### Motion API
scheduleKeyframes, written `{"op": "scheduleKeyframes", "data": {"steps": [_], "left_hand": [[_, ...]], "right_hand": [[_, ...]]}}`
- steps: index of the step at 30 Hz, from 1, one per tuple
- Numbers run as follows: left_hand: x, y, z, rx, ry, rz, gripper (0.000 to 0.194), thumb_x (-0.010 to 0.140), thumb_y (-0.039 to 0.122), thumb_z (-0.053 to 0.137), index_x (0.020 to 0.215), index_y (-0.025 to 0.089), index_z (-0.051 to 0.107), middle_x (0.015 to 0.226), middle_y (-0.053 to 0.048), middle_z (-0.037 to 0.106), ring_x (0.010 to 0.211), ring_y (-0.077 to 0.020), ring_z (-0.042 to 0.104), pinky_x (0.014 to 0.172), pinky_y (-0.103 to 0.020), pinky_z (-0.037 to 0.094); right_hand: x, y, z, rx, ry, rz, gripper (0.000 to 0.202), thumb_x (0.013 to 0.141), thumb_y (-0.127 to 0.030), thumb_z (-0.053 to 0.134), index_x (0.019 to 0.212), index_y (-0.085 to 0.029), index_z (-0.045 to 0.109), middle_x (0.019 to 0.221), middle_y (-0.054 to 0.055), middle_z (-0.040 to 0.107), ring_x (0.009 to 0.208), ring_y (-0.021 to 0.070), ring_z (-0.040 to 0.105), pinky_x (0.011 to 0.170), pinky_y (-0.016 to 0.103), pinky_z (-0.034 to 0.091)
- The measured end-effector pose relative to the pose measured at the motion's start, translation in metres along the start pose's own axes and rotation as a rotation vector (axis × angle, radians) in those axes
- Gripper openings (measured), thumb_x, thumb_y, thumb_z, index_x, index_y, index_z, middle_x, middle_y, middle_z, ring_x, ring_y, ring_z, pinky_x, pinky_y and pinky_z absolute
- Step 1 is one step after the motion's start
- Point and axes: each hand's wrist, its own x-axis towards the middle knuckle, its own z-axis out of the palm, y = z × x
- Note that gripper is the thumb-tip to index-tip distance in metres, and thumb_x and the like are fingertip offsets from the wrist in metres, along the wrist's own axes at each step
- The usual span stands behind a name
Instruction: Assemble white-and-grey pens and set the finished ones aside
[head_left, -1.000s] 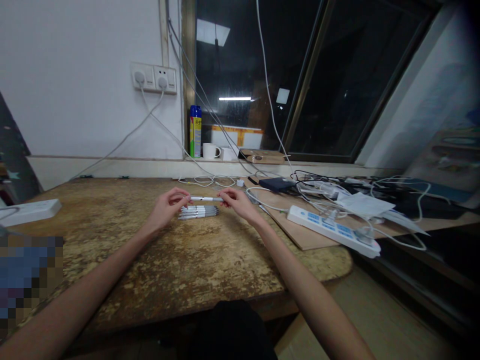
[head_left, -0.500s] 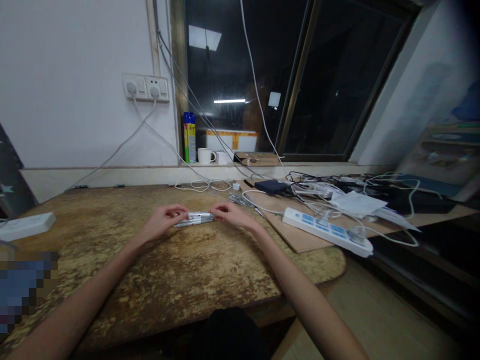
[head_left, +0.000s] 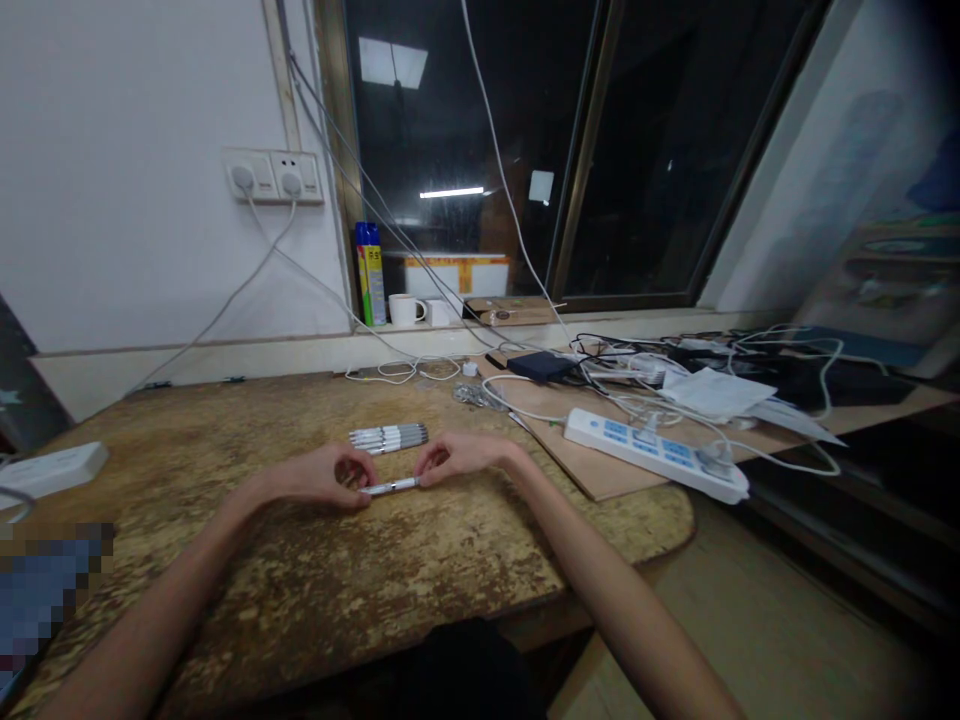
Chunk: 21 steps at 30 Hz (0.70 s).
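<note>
A single white and silver pen (head_left: 395,486) spans the gap between my two hands, just above or on the worn wooden table (head_left: 360,580). My left hand (head_left: 330,476) pinches its left end between thumb and fingers. At the other end, my right hand (head_left: 454,457) grips the pen with its fingertips. Right behind them, several similar pens (head_left: 388,438) lie side by side on the tabletop, untouched by either hand.
A white power strip (head_left: 652,455) rests on a board (head_left: 592,478) at the right, among tangled cables and papers (head_left: 716,393). Behind the pens lies a small clear bag (head_left: 478,396). Another white strip (head_left: 56,472) is at the left edge.
Both hands have come nearer to me, away from the row of pens, with one pen now held between them. The row stays behind on the table. The view has shifted slightly.
</note>
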Motion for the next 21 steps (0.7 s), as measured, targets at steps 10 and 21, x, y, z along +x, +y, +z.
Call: {"op": "scheduleKeyframes", "data": {"steps": [10, 21], "left_hand": [[0.0, -0.011, 0.0, -0.001, -0.144, 0.024, 0.042, 0.069, 0.05, 0.085, 0.096, 0.019, 0.075, 0.083, -0.001, 0.066, 0.074, -0.0167, 0.055, 0.062, -0.025, 0.037], [0.004, -0.01, -0.003, 0.015, -0.108, -0.009, 0.051, 0.068, 0.057, 0.085, 0.101, 0.02, 0.072, 0.081, 0.001, 0.063, 0.075, -0.0175, 0.057, 0.066, -0.026, 0.042]], "right_hand": [[0.004, -0.002, 0.011, -0.042, -0.069, 0.02, 0.036, 0.074, -0.04, 0.086, 0.1, -0.015, 0.082, 0.078, 0.0, 0.071, 0.069, 0.0104, 0.054, 0.061, 0.021, 0.04], [0.004, -0.011, 0.006, -0.076, 0.211, -0.064, 0.034, 0.098, -0.038, 0.056, 0.091, -0.012, 0.078, 0.087, 0.005, 0.073, 0.078, 0.0152, 0.059, 0.072, 0.025, 0.043]]}}
